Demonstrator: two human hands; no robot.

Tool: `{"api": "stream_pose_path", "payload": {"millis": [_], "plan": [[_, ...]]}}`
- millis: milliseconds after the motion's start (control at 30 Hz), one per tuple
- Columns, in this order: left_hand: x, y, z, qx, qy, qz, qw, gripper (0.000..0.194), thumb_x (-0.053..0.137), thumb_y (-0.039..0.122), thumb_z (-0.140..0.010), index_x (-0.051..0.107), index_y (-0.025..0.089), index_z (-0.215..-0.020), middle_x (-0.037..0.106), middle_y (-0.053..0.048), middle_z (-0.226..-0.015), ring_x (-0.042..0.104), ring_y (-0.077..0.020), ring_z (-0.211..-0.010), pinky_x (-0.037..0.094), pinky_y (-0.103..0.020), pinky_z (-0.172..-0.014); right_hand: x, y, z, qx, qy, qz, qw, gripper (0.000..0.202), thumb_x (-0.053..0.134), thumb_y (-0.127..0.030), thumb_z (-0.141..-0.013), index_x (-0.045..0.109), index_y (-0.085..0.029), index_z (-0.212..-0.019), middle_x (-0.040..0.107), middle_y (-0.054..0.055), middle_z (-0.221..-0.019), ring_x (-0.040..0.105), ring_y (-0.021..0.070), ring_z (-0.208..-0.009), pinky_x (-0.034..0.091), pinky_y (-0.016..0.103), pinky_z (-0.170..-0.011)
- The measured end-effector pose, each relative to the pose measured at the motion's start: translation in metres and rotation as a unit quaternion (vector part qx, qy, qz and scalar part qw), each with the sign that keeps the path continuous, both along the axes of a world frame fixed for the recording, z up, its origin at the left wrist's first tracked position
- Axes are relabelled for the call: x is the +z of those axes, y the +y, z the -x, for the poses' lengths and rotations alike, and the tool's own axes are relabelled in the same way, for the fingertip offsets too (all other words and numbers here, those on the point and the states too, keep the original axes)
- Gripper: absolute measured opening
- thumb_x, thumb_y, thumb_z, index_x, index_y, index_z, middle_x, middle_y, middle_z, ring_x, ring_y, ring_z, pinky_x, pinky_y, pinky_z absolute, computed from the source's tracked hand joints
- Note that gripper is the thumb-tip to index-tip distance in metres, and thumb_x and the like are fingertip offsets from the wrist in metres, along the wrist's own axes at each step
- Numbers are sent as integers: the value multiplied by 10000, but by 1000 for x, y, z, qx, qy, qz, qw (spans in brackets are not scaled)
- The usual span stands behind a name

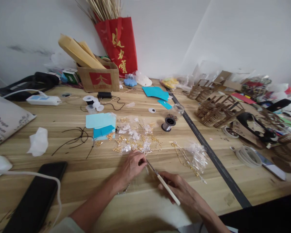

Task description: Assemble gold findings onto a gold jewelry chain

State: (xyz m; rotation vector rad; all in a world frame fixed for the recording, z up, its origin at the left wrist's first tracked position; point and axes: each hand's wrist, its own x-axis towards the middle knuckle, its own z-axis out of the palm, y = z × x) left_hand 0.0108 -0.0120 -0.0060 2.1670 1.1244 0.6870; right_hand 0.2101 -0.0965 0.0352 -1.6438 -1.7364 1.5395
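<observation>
My left hand (133, 165) is closed in a pinch at the near edge of the bead piles. A thin silvery chain (146, 170) hangs by its fingertips, and more chain (123, 191) shows under the wrist. In my right hand (178, 187), fingers closed, is a slim tool with a cream handle (168, 189); its dark metal tip meets the left fingertips. Whether it has a second handle is hidden. Gold and silver beads and findings (135, 136) lie just beyond the hands. Right of them rest a gold chain (184, 157) and a clear plastic bag (197, 157).
Black cords (79, 140), blue cards (100, 121) and a black phone (36, 197) lie to the left. A wire spool (169, 124) stands beyond the right hand. A dark strip (208, 150) crosses the table; small woven brown baskets (208, 111) stand past it.
</observation>
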Motion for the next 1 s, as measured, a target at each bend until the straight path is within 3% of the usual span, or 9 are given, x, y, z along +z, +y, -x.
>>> {"api": "stream_pose_path", "payload": {"millis": [333, 500, 633, 767, 900, 1000], "plan": [[-6, 1, 0, 4, -15, 5, 1000, 134, 669, 99, -749, 602, 178, -663, 636, -3, -714, 568, -172, -767, 429, -282, -718, 0, -2, -5, 36, -75, -79, 993, 277, 548, -351, -861, 644, -162, -1039, 628, 2, -729, 537, 138, -630, 396, 215, -562], [2, 1, 3, -1, 12, -3, 1000, 117, 693, 121, -734, 606, 178, -679, 646, -7, -731, 566, -177, -766, 426, -289, -722, 4, -10, -22, 63, -148, -147, 976, 284, 479, -231, -864, 591, -176, -1119, 677, 58, -875, 615, 170, -720, 451, 246, -628], [7, 2, 5, -1, -2, 8, 1000, 101, 692, 117, -724, 616, 178, -695, 646, -10, -746, 567, -173, -757, 431, -286, -717, 2, -20, -34, 72, -267, -219, 935, 383, 457, -182, -831, 535, -197, -1206, 683, 76, -886, 651, 187, -720, 455, 257, -614], [3, 5, 7, 16, -47, 3, 999, 88, 618, 126, -785, 629, 179, -716, 643, -8, -740, 566, -162, -757, 438, -284, -724, -2, -30, -38, 99, -392, -239, 883, 430, 505, -184, -812, 492, -238, -1239, 691, 42, -795, 660, 202, -625, 394, 257, -520], [-4, 11, 11, 18, -58, -22, 998, 104, 591, 138, -819, 674, 180, -774, 653, -31, -799, 559, -179, -827, 446, -315, -776, 1, -29, -37, 118, -462, -279, 833, 209, 559, -251, -831, 577, -217, -1037, 663, 37, -666, 634, 195, -567, 327, 257, -492], [-8, 15, 15, -13, -42, -57, 997, 160, 569, 123, -835, 710, 197, -842, 635, -47, -856, 533, -194, -887, 447, -327, -803, 9, -18, -29, 135, -461, -314, 819, 116, 570, -234, -851, 579, -204, -962, 657, 50, -718, 630, 196, -631, 322, 261, -508]]}}
